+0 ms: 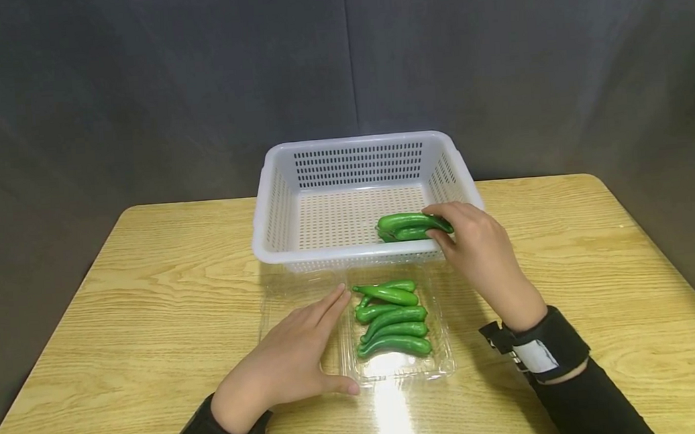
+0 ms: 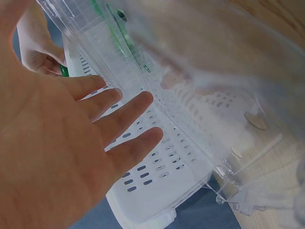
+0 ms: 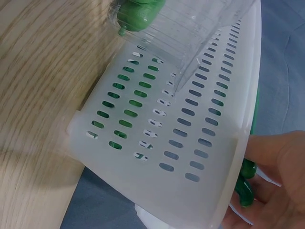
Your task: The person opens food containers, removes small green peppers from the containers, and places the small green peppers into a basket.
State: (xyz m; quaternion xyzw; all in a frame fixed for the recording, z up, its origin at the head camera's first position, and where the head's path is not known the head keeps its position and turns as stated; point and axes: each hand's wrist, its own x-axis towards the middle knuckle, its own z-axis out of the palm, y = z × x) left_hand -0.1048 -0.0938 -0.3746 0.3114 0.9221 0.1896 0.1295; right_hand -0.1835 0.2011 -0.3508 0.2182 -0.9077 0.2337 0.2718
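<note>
My right hand (image 1: 481, 248) pinches a few long green peppers (image 1: 406, 221) by their right ends, at the front right of a white slotted basket (image 1: 326, 253). In the right wrist view the basket wall hides part of the peppers, and dark green tips (image 3: 244, 191) show between the fingers. Nearer me lies an open clear plastic clamshell (image 1: 445, 364), with several green peppers (image 1: 393, 320) side by side in its right half. My left hand (image 1: 290, 353) holds nothing; its fingers reach out straight along the clamshell's middle fold, thumb apart. Whether it touches the plastic I cannot tell.
The clamshell's empty left half (image 1: 274, 291) lies flat beside the filled half, just in front of the basket. Everything stands on a light wooden table (image 1: 149, 302). A dark grey curtain (image 1: 196, 87) hangs behind it.
</note>
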